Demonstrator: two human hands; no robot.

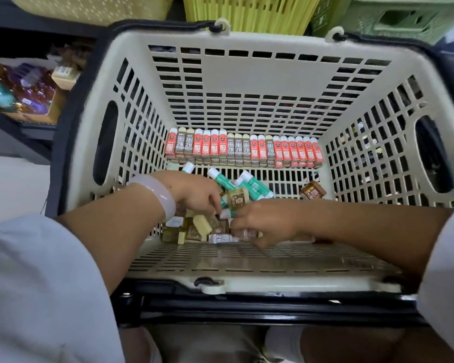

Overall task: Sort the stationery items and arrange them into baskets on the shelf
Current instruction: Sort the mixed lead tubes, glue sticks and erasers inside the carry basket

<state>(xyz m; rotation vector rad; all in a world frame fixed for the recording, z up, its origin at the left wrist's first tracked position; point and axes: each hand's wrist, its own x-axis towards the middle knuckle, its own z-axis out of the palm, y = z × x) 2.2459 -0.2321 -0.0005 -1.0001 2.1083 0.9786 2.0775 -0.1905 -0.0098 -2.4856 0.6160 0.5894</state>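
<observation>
Both hands work the loose pile at the near edge of a cream basket (247, 82). The left hand (194, 191), fingers curled, pinches a small item from the heap; which one cannot be told. The right hand (262, 222) curls over grey 2B eraser boxes (219, 238). Sorted erasers (244, 150) line the far wall, apparently to keep kinds together; glue sticks (254, 183) lie mid-floor, unsorted.

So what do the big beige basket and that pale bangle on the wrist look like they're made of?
The beige basket looks like moulded plastic with a matte finish: its walls are a uniform slotted grid with rounded, cast-in handle holes. The bangle on the left wrist is smooth, glossy and slightly translucent, pale pinkish-lilac; that suggests polished stone such as jade, though glass or resin would look the same.
</observation>
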